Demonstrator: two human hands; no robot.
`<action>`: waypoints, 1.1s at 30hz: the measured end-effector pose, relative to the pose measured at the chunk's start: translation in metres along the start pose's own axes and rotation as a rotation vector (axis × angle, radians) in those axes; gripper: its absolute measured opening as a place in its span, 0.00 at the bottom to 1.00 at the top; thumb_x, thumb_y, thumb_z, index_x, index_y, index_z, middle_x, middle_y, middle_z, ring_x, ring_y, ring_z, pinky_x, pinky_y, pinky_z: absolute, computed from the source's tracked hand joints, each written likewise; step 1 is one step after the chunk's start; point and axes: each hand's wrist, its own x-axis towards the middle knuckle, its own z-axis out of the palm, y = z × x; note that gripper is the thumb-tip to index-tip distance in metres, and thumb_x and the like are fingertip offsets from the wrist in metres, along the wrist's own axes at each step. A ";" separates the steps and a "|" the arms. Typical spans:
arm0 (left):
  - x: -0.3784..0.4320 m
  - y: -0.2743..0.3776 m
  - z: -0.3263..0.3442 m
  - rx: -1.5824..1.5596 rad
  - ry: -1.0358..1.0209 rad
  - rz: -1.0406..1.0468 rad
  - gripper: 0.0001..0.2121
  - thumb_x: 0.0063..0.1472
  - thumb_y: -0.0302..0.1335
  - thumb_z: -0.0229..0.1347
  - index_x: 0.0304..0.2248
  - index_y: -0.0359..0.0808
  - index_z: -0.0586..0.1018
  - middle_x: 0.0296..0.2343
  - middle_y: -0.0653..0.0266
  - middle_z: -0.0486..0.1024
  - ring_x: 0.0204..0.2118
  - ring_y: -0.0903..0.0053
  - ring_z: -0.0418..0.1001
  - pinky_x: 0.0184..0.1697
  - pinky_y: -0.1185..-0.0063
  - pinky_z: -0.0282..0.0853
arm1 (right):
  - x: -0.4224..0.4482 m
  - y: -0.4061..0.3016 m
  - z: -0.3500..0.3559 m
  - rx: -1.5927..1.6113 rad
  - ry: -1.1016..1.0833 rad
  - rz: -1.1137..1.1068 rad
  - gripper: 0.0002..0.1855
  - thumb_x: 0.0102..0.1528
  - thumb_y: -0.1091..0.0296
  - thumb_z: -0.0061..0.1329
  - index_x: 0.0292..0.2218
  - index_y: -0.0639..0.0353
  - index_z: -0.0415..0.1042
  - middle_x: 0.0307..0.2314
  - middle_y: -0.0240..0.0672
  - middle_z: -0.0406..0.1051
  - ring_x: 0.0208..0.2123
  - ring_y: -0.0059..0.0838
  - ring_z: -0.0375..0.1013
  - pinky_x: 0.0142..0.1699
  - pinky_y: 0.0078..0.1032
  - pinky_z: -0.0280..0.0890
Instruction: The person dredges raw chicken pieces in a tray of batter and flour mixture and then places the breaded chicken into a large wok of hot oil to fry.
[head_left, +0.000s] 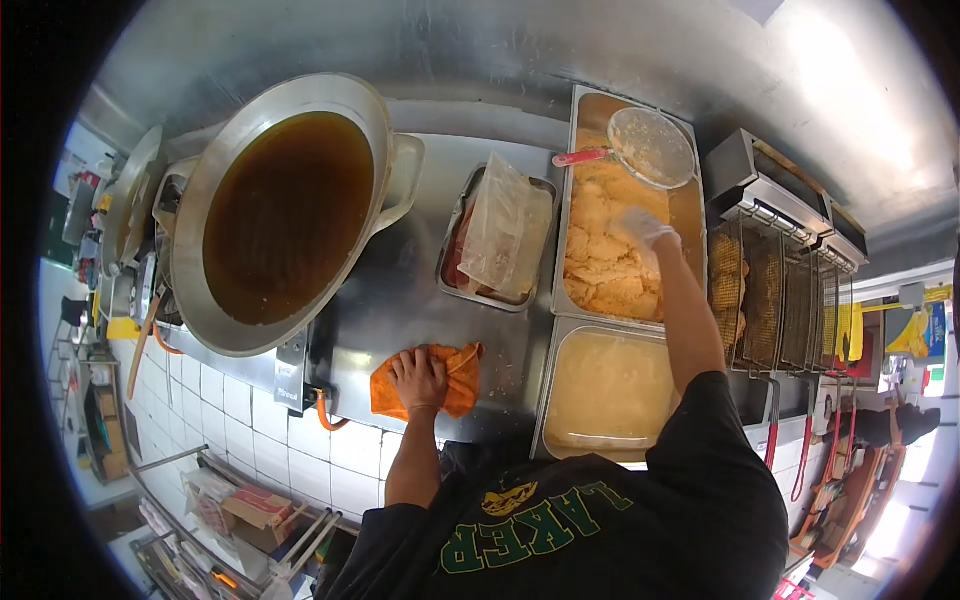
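Observation:
My left hand lies spread on an orange cloth on the steel counter. My right hand, in a pale glove and blurred, is over the breaded pieces in a deep steel pan; whether it grips one I cannot tell. A round strainer with a red handle rests across that pan's far end. Nearer me stands a pan of pale yellowish liquid. Between my hands, farther back, a steel tray holds a clear plastic bag over something reddish.
A large metal wok of brown liquid stands at left, above a gas burner with an orange hose. At right are wire fryer baskets, some holding fried food, with red handles towards me. A person in dark clothes is at far right.

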 end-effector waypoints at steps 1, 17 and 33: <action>0.006 0.010 0.001 0.000 0.009 0.029 0.15 0.56 0.39 0.48 0.41 0.43 0.72 0.38 0.58 0.67 0.44 0.60 0.63 0.46 0.63 0.56 | 0.037 0.047 -0.020 -0.472 -0.022 -0.070 0.31 0.55 0.44 0.45 0.49 0.62 0.69 0.50 0.46 0.67 0.53 0.42 0.65 0.53 0.35 0.60; 0.002 0.001 0.004 -0.009 -0.030 -0.017 0.13 0.57 0.38 0.46 0.38 0.41 0.72 0.38 0.56 0.67 0.45 0.59 0.63 0.47 0.63 0.56 | 0.004 0.077 -0.016 -0.130 -0.085 0.169 0.30 0.61 0.43 0.33 0.55 0.56 0.64 0.52 0.37 0.64 0.52 0.34 0.63 0.54 0.31 0.58; 0.004 0.007 0.002 -0.019 -0.016 -0.011 0.14 0.58 0.38 0.46 0.40 0.41 0.72 0.40 0.54 0.67 0.47 0.58 0.62 0.49 0.62 0.55 | -0.012 0.081 0.003 -0.063 -0.154 0.248 0.28 0.60 0.44 0.35 0.51 0.57 0.66 0.46 0.36 0.68 0.43 0.33 0.67 0.50 0.32 0.60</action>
